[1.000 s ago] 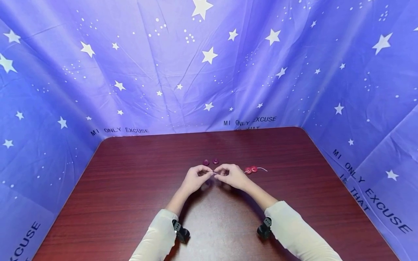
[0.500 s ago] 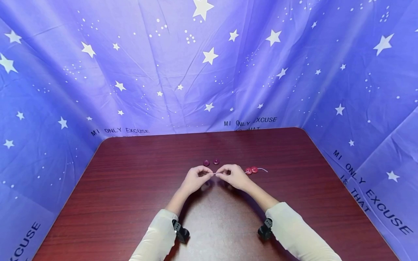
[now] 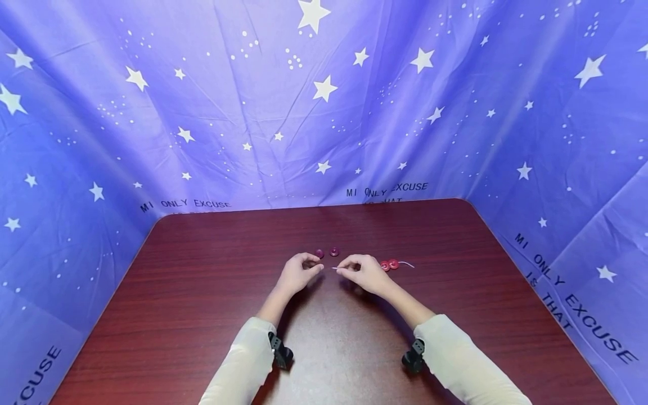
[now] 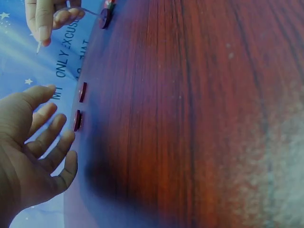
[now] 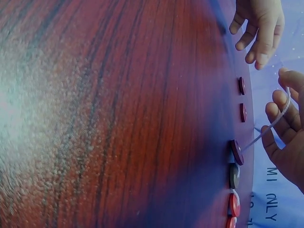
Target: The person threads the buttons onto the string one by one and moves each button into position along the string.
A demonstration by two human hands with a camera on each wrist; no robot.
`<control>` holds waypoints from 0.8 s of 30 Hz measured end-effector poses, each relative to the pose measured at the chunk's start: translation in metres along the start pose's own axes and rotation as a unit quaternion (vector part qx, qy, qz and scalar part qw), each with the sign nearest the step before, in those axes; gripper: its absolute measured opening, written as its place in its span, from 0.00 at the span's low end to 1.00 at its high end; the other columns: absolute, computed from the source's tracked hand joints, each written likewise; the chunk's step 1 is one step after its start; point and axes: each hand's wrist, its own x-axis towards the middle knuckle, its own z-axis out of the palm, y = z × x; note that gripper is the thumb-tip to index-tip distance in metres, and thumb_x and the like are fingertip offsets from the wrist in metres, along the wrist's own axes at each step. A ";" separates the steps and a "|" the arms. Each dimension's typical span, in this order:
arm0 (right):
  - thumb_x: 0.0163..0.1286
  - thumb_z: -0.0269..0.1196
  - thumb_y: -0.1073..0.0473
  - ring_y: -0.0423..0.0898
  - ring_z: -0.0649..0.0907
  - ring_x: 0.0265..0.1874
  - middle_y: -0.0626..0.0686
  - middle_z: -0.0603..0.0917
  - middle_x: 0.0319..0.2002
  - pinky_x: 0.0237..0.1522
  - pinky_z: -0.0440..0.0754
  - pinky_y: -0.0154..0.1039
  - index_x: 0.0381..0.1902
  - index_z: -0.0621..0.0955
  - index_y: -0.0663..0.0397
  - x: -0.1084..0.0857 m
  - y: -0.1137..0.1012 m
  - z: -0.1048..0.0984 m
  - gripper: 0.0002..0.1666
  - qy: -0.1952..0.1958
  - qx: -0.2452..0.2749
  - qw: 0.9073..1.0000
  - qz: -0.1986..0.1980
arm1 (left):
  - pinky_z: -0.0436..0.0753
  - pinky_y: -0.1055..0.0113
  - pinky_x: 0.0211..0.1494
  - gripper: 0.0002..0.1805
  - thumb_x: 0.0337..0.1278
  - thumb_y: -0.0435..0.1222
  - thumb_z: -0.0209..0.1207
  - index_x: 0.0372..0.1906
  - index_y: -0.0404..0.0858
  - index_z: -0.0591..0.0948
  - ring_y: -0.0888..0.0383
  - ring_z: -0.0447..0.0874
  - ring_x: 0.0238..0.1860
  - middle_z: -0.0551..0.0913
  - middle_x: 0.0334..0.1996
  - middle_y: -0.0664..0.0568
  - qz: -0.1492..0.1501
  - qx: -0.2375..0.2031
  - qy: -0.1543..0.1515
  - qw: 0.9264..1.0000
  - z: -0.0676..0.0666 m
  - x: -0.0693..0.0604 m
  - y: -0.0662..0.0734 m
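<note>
Between thumb and forefinger my right hand [image 3: 364, 273] pinches a pale string [image 5: 270, 127] near its tip. From there the string runs down to a purple button [image 5: 237, 152] on the table. Beyond it on the same string are a dark grey button [image 5: 233, 175] and red buttons [image 5: 234, 205], partly behind the right hand in the head view. My left hand [image 3: 300, 273] holds nothing, its fingers parted and loosely bent, a short way left of the string tip. Two loose maroon buttons, one on the left [image 3: 319, 253] and one on the right [image 3: 334, 251], lie just beyond the hands.
A dark red wooden table [image 3: 212, 253] carries everything. A blue-purple star-print curtain [image 3: 283, 101] hangs along its back and both sides. The string's free tail [image 3: 406, 264] lies to the right of the red buttons. Each sleeve cuff bears a small black camera [image 3: 282, 351].
My left hand has let go of the string tip and drawn back to the left, its thumb and forefinger now apart. The right hand stays nearly in place, still pinching the string.
</note>
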 end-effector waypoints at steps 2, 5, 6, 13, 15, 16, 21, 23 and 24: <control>0.59 0.67 0.55 0.34 0.73 0.19 0.42 0.77 0.18 0.23 0.71 0.29 0.29 0.85 0.47 0.000 0.001 0.000 0.03 0.001 0.000 1.000 0.001 | 0.79 0.62 0.46 0.13 0.53 0.40 0.63 0.41 0.37 0.82 0.54 0.82 0.39 0.83 0.38 0.48 -0.005 0.030 0.002 1.000 0.000 0.002 0.000; 0.59 0.67 0.55 0.35 0.73 0.19 0.42 0.77 0.18 0.23 0.71 0.28 0.30 0.85 0.48 0.000 0.001 -0.001 0.04 0.001 0.001 1.000 0.001 | 0.78 0.59 0.47 0.14 0.52 0.42 0.63 0.43 0.39 0.82 0.54 0.80 0.41 0.81 0.39 0.49 -0.013 0.076 0.011 0.997 -0.001 0.004 0.001; 0.59 0.67 0.55 0.35 0.73 0.19 0.43 0.77 0.18 0.23 0.71 0.28 0.30 0.85 0.48 0.000 0.001 -0.001 0.04 0.002 0.001 1.000 0.002 | 0.77 0.58 0.47 0.15 0.52 0.43 0.63 0.43 0.40 0.82 0.54 0.80 0.41 0.81 0.39 0.49 -0.013 0.092 0.015 0.996 -0.001 0.006 0.000; 0.59 0.67 0.55 0.36 0.73 0.20 0.43 0.77 0.18 0.23 0.71 0.28 0.30 0.85 0.47 0.000 0.002 0.000 0.04 0.002 -0.001 1.000 0.000 | 0.75 0.55 0.53 0.16 0.52 0.45 0.63 0.44 0.43 0.81 0.50 0.75 0.50 0.80 0.43 0.49 -0.016 0.159 0.036 0.987 -0.001 0.014 -0.007; 0.59 0.67 0.55 0.36 0.74 0.20 0.43 0.77 0.18 0.24 0.71 0.29 0.30 0.85 0.48 0.000 0.003 0.000 0.04 0.001 0.001 1.000 0.000 | 0.75 0.54 0.53 0.16 0.51 0.45 0.63 0.44 0.44 0.81 0.50 0.75 0.51 0.80 0.44 0.50 -0.017 0.164 0.045 0.985 0.001 0.015 -0.009; 0.59 0.67 0.55 0.36 0.74 0.20 0.43 0.77 0.18 0.23 0.71 0.29 0.30 0.85 0.48 0.000 0.003 0.000 0.04 0.000 0.001 1.000 0.001 | 0.75 0.54 0.52 0.16 0.51 0.45 0.63 0.44 0.44 0.81 0.50 0.75 0.51 0.80 0.44 0.51 -0.017 0.166 0.048 0.985 0.002 0.016 -0.010; 0.58 0.67 0.55 0.35 0.74 0.20 0.43 0.77 0.18 0.24 0.72 0.29 0.30 0.85 0.47 -0.001 0.002 0.001 0.04 -0.001 0.004 1.000 0.003 | 0.74 0.53 0.51 0.16 0.52 0.47 0.63 0.45 0.44 0.81 0.50 0.74 0.50 0.81 0.44 0.51 -0.017 0.169 0.048 0.984 0.009 0.022 -0.010; 0.58 0.67 0.55 0.34 0.74 0.20 0.43 0.77 0.18 0.24 0.72 0.29 0.30 0.85 0.47 -0.001 0.001 0.001 0.04 -0.002 0.004 1.000 0.006 | 0.74 0.52 0.51 0.17 0.52 0.47 0.63 0.46 0.44 0.81 0.49 0.74 0.50 0.80 0.45 0.50 -0.025 0.174 0.044 0.983 0.012 0.024 -0.008; 0.58 0.67 0.55 0.35 0.74 0.20 0.43 0.77 0.18 0.24 0.72 0.29 0.30 0.85 0.47 -0.001 0.001 0.001 0.04 -0.002 0.003 1.000 0.008 | 0.74 0.52 0.51 0.18 0.52 0.47 0.63 0.47 0.45 0.80 0.49 0.74 0.50 0.80 0.46 0.50 -0.031 0.180 0.042 0.982 0.012 0.025 -0.007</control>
